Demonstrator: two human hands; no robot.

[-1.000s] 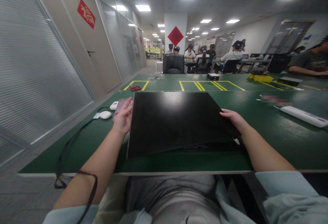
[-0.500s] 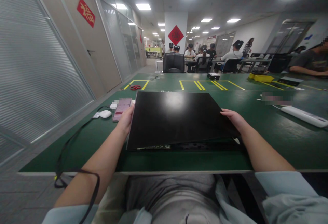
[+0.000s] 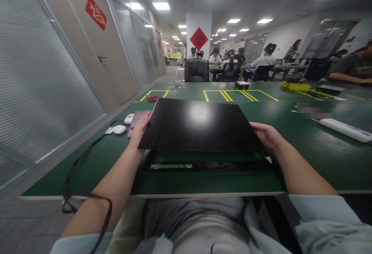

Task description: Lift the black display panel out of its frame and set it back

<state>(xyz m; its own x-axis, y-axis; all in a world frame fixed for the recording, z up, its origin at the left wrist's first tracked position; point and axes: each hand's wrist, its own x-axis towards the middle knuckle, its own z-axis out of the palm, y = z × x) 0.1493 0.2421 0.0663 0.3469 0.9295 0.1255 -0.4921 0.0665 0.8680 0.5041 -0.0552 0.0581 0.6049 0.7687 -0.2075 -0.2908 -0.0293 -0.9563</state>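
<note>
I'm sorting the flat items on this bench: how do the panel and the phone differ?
Size: the panel is far larger than the phone.
Look: the panel's face is glossy black, while the phone's is pinkish.
Pose: the panel is held between the left hand and right hand, near edge off the table; the phone lies on it.
Both are flat and straight-edged.

we look forward and down from head height, the green table (image 3: 209,185) close below, the white pillar (image 3: 199,19) far ahead.
</note>
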